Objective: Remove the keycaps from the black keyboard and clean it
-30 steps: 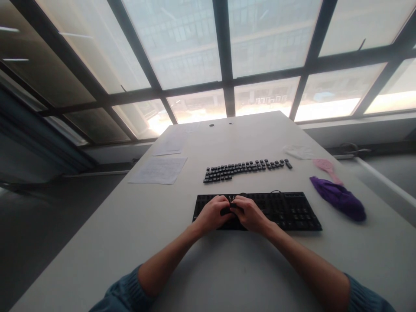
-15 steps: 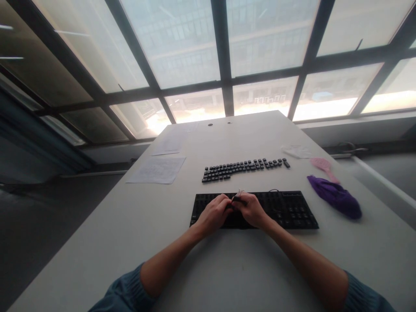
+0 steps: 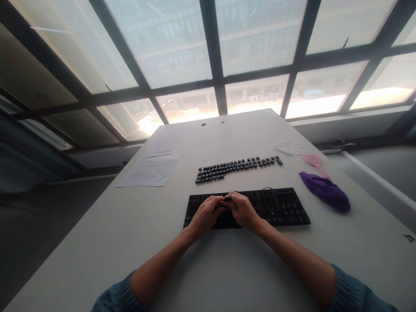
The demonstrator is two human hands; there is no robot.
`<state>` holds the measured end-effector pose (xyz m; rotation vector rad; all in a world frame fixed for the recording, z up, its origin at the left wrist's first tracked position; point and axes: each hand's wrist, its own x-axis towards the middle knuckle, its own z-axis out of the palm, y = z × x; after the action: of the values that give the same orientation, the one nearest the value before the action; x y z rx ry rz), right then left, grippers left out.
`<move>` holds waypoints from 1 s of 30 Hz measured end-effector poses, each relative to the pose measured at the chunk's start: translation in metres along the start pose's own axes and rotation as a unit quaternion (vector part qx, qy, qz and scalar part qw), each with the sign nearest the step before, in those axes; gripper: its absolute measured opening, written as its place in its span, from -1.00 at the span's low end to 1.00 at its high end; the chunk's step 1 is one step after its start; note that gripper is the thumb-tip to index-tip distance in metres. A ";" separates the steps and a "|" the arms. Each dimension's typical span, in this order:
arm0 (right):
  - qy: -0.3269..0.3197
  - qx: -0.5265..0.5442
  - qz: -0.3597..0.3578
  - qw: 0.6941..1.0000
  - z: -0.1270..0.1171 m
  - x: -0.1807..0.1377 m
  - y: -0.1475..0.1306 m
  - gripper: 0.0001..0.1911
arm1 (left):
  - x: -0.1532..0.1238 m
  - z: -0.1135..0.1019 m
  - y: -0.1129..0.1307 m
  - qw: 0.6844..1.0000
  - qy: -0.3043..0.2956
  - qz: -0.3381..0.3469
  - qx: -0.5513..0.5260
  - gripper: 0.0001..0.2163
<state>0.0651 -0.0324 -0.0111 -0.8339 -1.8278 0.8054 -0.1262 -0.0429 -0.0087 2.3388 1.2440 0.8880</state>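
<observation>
Both of my hands meet over the left half of a black keyboard [image 3: 279, 206], fingertips close together. My right hand [image 3: 242, 209] is closed in a pinch on what looks like a keycap puller [image 3: 230, 193], a small tool with thin pale wire ends. A small black piece like a keycap [image 3: 227, 199] shows at its fingertips. Pressed up against it, my left hand [image 3: 206, 212] has its fingers curled together; what they hold is hidden. Behind the keyboard, loose black keycaps [image 3: 237, 167] lie in rows on the white table. The hands cover the keyboard's middle keys.
Printed paper sheets [image 3: 147, 172] lie on the left of the white table [image 3: 136, 221]. To the right are a purple cloth item [image 3: 325, 191], a pink flat-headed object with a handle [image 3: 313, 161] and a clear plastic bag [image 3: 289, 148]. Large windows stand beyond the table.
The view has shifted, so everything sits slightly further left. My hands stay together over the keyboard; the pale wire ends stick up less, and the black piece shows more clearly.
</observation>
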 end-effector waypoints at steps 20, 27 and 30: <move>-0.035 -0.027 -0.033 0.998 -0.006 0.009 0.003 -0.88 | 0.004 -0.008 -0.009 0.999 -0.013 0.017 0.034 -0.77; -0.124 -0.192 -0.122 0.966 -0.006 0.004 0.012 -0.72 | 0.013 -0.008 0.003 0.999 0.020 0.011 0.037 -0.85; -0.142 -0.226 -0.141 0.953 -0.007 0.003 0.010 -0.69 | 0.018 -0.010 0.014 1.000 0.014 0.018 0.020 -0.86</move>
<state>0.0729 -0.0234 -0.0150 -0.7359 -2.3747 0.3347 -0.1172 -0.0356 0.0132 2.3956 1.2461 0.9176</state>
